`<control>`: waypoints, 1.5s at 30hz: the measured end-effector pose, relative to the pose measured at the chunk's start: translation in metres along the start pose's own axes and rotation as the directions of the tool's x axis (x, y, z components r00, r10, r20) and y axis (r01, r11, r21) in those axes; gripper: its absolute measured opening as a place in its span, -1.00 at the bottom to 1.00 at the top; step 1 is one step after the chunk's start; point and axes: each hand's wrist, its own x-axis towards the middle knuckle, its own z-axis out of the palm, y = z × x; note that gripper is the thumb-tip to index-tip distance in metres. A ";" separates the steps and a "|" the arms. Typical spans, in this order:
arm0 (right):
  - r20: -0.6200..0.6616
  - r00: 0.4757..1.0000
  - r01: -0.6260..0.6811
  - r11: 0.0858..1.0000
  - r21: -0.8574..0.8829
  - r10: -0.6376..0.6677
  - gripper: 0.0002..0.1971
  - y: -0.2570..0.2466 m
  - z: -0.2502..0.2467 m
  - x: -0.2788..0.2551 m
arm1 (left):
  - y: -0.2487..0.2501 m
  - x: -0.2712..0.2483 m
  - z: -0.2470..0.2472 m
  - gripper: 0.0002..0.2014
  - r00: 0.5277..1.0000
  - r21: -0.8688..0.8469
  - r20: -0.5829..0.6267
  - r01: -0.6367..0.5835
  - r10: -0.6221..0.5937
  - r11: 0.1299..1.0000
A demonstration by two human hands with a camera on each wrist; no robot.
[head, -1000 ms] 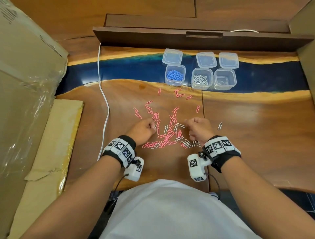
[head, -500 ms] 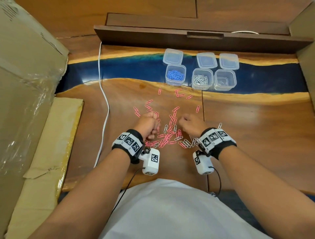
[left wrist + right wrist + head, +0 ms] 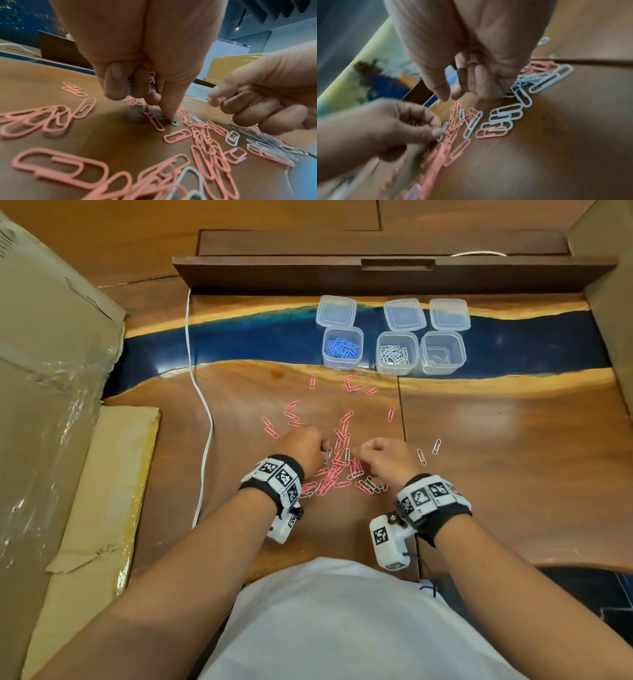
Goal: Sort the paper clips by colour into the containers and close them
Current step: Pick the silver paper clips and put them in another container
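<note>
White-clip picking stage; left hand (image 3: 137, 54) fist holds white clips (image 3: 151, 78), forefinger pinning another; right hand (image 3: 387, 460) curled, contents unclear. Pink clips (image 3: 329, 474) between hands. Next: carry to white-clip container (image 3: 395, 352) beyond

Left hand (image 3: 303, 448): knuckles up, fingers curled, white clips tucked in the palm, index tip pressed down.
Right hand (image 3: 385, 458): fingers loosely curled, thumb and index nearly meeting.
Wrists: low, close together.

Pink paper clips (image 3: 337, 465) lay mixed with white paper clips (image 3: 420, 456) on the brown wooden table (image 3: 513, 440) (a dark blue band (image 3: 239, 344) ran across it). Blue clips (image 3: 342, 348) filled one clear container (image 3: 342, 332). The wristbands (image 3: 274, 474) bore black-and-white square markers.
</note>
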 end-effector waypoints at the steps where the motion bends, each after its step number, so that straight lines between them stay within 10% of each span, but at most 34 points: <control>1: -0.063 0.997 0.032 0.988 -0.150 -0.042 -0.89 -0.001 0.003 0.002 | 0.001 0.000 0.000 -0.87 1.000 0.025 0.012 0.021 -0.021 0.999; 6: -0.101 0.987 0.059 0.859 -0.509 -0.127 -0.77 -0.010 0.022 0.013 | 0.008 0.000 0.003 -0.84 0.997 0.096 -0.057 0.058 -0.053 0.994; 19: 0.087 0.992 0.123 0.604 -0.787 -0.088 -0.63 -0.033 0.026 0.019 | 0.017 -0.006 0.000 -0.78 0.997 0.130 -0.043 0.061 -0.056 0.990; 23: 0.154 0.979 0.203 0.549 -0.811 -0.135 -0.61 -0.030 0.017 0.016 | 0.013 -0.016 -0.009 -0.83 0.995 -0.174 -0.033 0.084 -0.091 0.981; 26: 0.170 0.982 0.178 0.702 -0.689 -0.082 -0.68 -0.027 0.002 0.015 | -0.002 -0.027 -0.015 -0.83 0.978 -0.558 -0.036 0.152 -0.207 0.815; 29: 0.167 0.982 -0.069 0.989 -0.131 0.091 -0.86 -0.019 -0.011 0.007 | -0.022 -0.045 -0.010 -0.67 0.954 -0.841 0.072 0.216 -0.292 0.495; 34: 0.340 0.940 -0.217 0.837 0.503 0.039 -0.89 0.007 -0.013 -0.010 | -0.037 -0.072 0.014 -0.70 0.931 -0.931 0.189 0.271 -0.313 0.243; 40: 0.283 0.959 -0.190 0.810 0.555 0.031 -0.78 0.019 -0.012 -0.013 | -0.032 -0.079 0.025 -0.76 0.933 -0.797 0.182 0.325 -0.310 0.509; 45: 0.127 0.979 0.186 0.960 -0.210 -0.161 -0.82 0.017 -0.013 -0.009 | -0.028 -0.084 0.036 -0.95 0.987 -0.339 -0.048 0.130 -0.155 0.932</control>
